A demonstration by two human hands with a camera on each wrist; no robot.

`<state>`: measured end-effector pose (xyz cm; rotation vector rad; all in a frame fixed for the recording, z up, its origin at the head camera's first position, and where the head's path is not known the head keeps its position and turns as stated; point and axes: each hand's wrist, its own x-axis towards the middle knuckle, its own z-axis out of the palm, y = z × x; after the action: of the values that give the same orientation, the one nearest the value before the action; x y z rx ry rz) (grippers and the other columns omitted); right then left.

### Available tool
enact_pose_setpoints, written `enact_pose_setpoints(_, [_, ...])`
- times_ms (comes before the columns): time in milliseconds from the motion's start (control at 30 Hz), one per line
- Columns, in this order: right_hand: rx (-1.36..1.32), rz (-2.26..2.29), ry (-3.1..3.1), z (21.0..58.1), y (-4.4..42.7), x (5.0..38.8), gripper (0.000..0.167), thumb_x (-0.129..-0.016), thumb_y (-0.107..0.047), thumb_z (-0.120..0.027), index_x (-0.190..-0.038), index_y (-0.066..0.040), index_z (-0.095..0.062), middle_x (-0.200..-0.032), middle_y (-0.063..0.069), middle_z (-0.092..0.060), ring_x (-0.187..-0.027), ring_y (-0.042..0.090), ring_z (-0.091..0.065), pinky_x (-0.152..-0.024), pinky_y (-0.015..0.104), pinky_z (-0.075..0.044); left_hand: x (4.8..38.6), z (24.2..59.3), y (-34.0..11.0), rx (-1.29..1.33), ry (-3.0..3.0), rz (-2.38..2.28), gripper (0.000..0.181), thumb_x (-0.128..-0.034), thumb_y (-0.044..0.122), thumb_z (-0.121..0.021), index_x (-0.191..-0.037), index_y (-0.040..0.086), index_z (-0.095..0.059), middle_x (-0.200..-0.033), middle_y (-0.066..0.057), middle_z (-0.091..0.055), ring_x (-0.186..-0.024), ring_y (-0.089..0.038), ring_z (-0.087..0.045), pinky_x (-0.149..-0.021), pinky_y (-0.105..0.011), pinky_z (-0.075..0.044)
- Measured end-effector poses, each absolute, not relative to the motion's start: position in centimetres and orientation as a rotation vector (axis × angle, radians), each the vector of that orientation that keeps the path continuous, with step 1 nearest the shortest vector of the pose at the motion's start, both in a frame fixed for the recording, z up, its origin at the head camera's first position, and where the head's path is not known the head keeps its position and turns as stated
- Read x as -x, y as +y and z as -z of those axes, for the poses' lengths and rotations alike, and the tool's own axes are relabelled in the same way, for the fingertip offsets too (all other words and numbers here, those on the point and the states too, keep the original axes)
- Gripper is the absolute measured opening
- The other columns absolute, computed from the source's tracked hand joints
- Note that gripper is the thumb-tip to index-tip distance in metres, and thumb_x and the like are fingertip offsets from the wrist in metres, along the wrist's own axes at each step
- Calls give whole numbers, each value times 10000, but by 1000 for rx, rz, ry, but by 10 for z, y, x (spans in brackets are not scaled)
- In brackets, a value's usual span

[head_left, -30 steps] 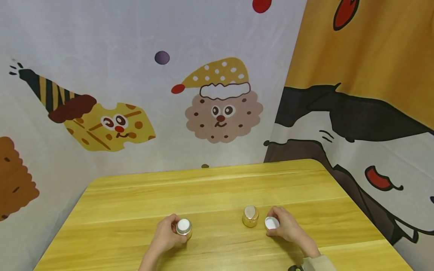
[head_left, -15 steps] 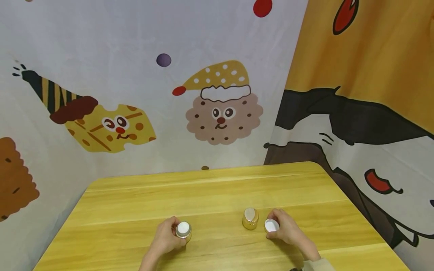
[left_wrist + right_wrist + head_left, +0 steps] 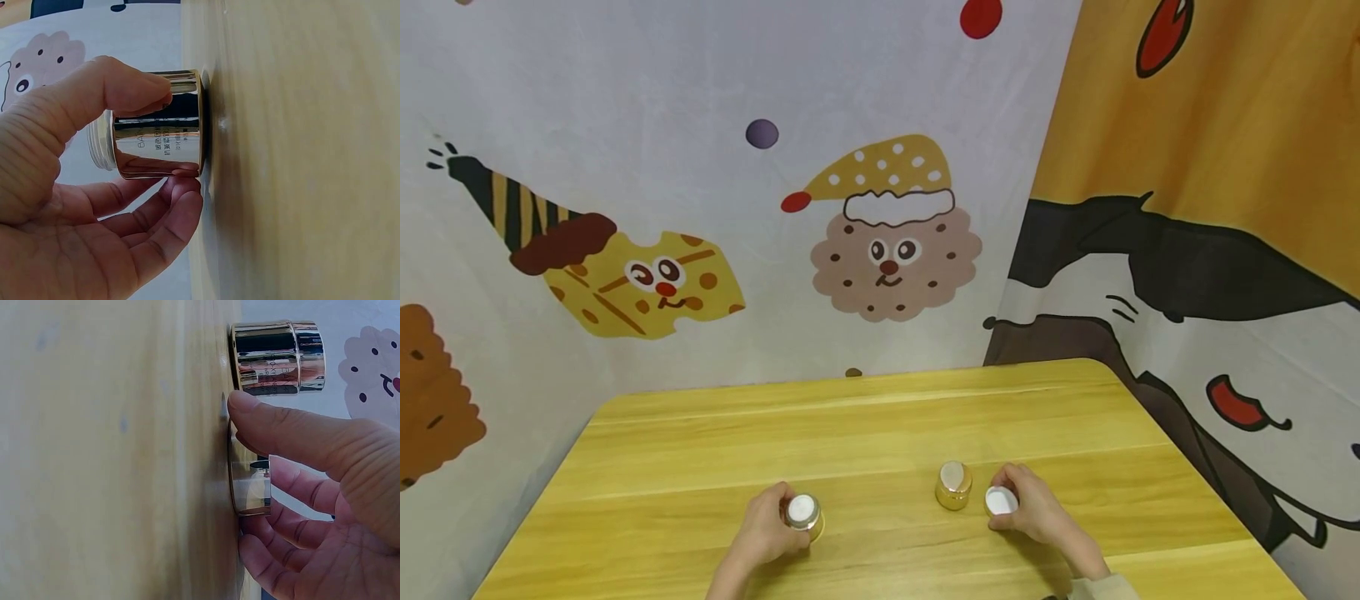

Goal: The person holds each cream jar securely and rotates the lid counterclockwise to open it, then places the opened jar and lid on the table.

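Observation:
My left hand [image 3: 769,527] grips an uncapped gold jar [image 3: 156,140] between thumb and fingers. Its threaded neck is bare and a white round top shows in the head view. The jar's base is at the tabletop, and the jar leans slightly to the left. Over on the right, my right hand [image 3: 1033,507] pinches a gold lid [image 3: 251,487], which lies upside down on the table with its white inside facing up. Just left of that lid stands a second gold jar [image 3: 953,487] with its lid on, touched by neither hand.
Both hands work on a wood-grain table [image 3: 880,433] with rounded far corners. Behind it hangs a pale cloth [image 3: 662,75] printed with cartoon food, and on the right an orange and black cartoon cloth [image 3: 1225,150].
The uncapped jar has tipped a little to the left in my left hand. My right hand and the lid stay in place. The head view has shifted slightly.

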<state>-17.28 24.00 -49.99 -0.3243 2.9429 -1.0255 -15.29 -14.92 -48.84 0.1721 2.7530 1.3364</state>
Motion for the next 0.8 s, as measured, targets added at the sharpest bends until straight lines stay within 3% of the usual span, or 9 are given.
enact_pose_setpoints(400, [334, 1056, 2930, 500, 240, 171, 494, -521, -108, -885, -890, -77, -559, -887, 24, -525, -814, 169, -496, -690, 294, -426, 150, 486, -148, -188, 2735, -1317, 501, -568, 15, -844, -969, -49, -550, -908, -93, -590, -843, -251, -576, -773, -459, -506])
enact_pose_setpoints(567, [319, 1047, 2933, 501, 240, 172, 486, -523, -112, -886, -880, -83, -557, -879, 20, -529, -804, 164, -496, -686, 281, -423, 150, 484, -144, -173, 2773, -1305, 607, -591, 83, -855, -1082, -86, -541, -990, -138, -590, -871, -270, -573, -766, -456, -507])
enact_pose_setpoints(800, [353, 1040, 2941, 502, 241, 173, 486, -523, -120, -885, -877, -84, -554, -875, 18, -530, -810, 165, -498, -688, 274, -423, 155, 483, -135, -223, 2888, -1329, 596, -620, 152, -857, -1110, -37, -574, -1075, -127, -579, -921, -269, -537, -714, -356, -490])
